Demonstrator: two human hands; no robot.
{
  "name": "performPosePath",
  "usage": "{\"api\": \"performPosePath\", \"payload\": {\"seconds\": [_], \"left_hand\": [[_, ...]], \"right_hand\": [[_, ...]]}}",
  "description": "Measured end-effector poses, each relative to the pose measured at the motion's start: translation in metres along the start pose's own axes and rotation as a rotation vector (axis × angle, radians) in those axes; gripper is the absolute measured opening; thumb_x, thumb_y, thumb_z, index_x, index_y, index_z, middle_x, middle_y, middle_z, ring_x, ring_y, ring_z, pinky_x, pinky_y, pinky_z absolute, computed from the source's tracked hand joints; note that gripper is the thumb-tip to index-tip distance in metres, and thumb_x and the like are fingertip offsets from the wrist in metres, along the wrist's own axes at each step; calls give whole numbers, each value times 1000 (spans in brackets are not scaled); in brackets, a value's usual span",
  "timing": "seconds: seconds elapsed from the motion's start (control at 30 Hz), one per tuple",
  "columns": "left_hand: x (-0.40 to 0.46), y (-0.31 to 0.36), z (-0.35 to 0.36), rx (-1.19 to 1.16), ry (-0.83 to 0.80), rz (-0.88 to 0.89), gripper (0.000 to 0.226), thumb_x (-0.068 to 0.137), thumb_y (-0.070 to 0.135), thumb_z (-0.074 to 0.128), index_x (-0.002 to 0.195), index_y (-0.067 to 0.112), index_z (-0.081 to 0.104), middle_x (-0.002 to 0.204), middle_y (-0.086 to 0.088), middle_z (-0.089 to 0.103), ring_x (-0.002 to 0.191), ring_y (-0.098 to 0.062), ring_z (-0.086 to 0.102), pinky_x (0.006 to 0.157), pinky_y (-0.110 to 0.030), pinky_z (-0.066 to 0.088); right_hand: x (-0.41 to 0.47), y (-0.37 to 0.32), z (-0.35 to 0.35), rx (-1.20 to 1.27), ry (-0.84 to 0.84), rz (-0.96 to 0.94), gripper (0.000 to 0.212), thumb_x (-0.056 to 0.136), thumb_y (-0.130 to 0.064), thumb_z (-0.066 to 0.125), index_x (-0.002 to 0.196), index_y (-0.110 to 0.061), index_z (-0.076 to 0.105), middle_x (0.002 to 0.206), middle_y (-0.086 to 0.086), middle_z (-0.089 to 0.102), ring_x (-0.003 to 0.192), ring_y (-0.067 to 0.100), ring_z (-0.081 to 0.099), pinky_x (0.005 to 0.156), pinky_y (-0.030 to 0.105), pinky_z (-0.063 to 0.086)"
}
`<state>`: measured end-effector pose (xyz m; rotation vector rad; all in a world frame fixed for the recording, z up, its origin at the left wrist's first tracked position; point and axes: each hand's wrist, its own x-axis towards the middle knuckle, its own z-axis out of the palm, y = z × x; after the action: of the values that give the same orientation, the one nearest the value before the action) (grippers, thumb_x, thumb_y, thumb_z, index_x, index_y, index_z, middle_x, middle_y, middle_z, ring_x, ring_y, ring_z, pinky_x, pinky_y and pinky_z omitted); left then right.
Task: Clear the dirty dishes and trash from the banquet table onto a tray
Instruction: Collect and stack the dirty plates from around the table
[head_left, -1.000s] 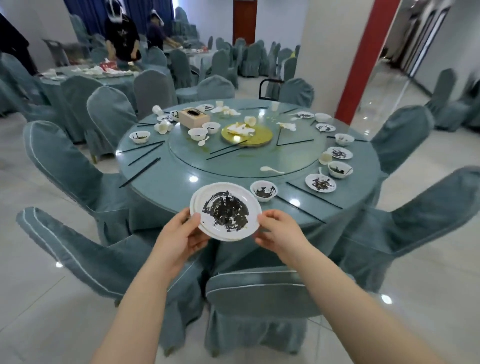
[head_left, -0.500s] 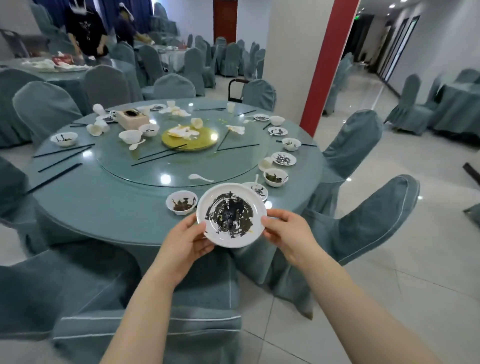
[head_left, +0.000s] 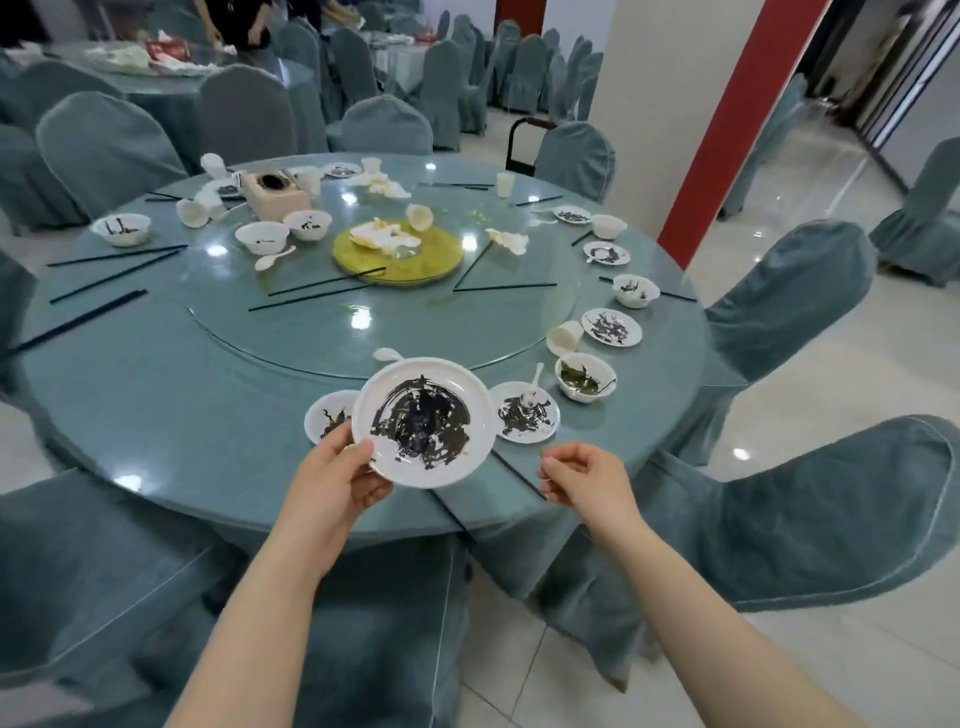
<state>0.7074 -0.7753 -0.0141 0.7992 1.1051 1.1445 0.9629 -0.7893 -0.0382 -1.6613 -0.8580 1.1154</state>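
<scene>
- Left hand (head_left: 332, 475) gripped the held plate (head_left: 423, 422) at its near-left rim, thumb on top, fingers curled beneath; right hand (head_left: 584, 475) hung just right of the plate, apart from it, fingers loosely curled and holding nothing.
- Held plate: round, white, smooth and glossy, shallow raised rim; centre smeared with a thick dark swirl of sauce, a few small yellowish specks near the right edge. Whether it was one plate or a stack could not be told.
- It was held above the near edge of the banquet table (head_left: 171, 415), tilted slightly toward the camera, partly covering a small white bowl (head_left: 327, 415) streaked dark inside.
- Just right of it on the table: a flat white plate (head_left: 524, 418) with dark smears and a white plastic spoon (head_left: 532, 384) lying on it; beyond that a deeper white bowl (head_left: 584, 376) with greenish-brown residue.
- A thin black chopstick (head_left: 517, 473) lay near the table edge between the two hands.
- Table round, covered in grey-blue cloth, with a glossy glass turntable (head_left: 311, 332) carrying a yellow disc (head_left: 431, 254), crumpled white tissues and more black chopsticks.
- Chairs in soft grey-blue fabric covers (head_left: 779, 312) ringed the table.
</scene>
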Motion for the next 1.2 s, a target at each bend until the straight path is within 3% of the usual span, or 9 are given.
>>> {"api": "performPosePath", "payload": {"seconds": [0.23,0.33,0.47,0.67,0.87,1.0,1.2], "left_hand": [[45,-3,2,14,177,-15,31,97,6,42,115,21,61,77,-3,63,61,-15,53,55,-20,53],[53,-14,12,-6,307,-19,28,97,8,44,111,22,63,77,-3,64,64,-18,54,57,-20,55],[57,-29,31,-73,463,-15,26,98,9,44,111,19,63,76,-3,62,55,-11,54,55,-21,54],[54,-42,61,-144,615,-18,24,98,11,44,104,22,65,76,-1,64,57,-12,53,55,-20,54],[35,-48,79,-132,664,3,24,98,12,44,102,23,65,72,2,68,53,-9,57,57,-23,53],[12,-55,91,-140,693,27,25,98,12,43,107,23,64,81,-2,68,59,-12,56,54,-20,53],[-35,-74,109,-183,719,59,26,98,7,41,105,21,63,75,-2,70,63,-16,55,60,-26,49]], "right_hand": [[122,44,-10,-162,-46,252,14,89,-11,59,100,-5,54,69,12,64,47,18,51,43,23,41],[179,55,-10,-148,-51,332,19,91,-21,62,91,-10,46,63,13,60,41,19,48,37,20,35],[232,64,-12,-166,-81,400,22,92,-19,59,79,-5,48,58,17,64,39,25,57,37,24,44],[253,52,-14,-218,-231,515,9,89,-3,54,80,-1,56,47,9,62,32,12,51,31,13,34],[233,29,-18,-119,-502,747,22,92,-4,44,71,-4,53,41,-1,48,29,4,38,31,11,24],[205,16,-23,-156,-594,621,22,92,-3,49,71,-4,54,51,3,48,33,5,40,33,12,27],[159,-3,-45,-140,-641,295,11,91,-1,50,89,-5,59,48,3,55,37,8,41,34,16,31]]}}
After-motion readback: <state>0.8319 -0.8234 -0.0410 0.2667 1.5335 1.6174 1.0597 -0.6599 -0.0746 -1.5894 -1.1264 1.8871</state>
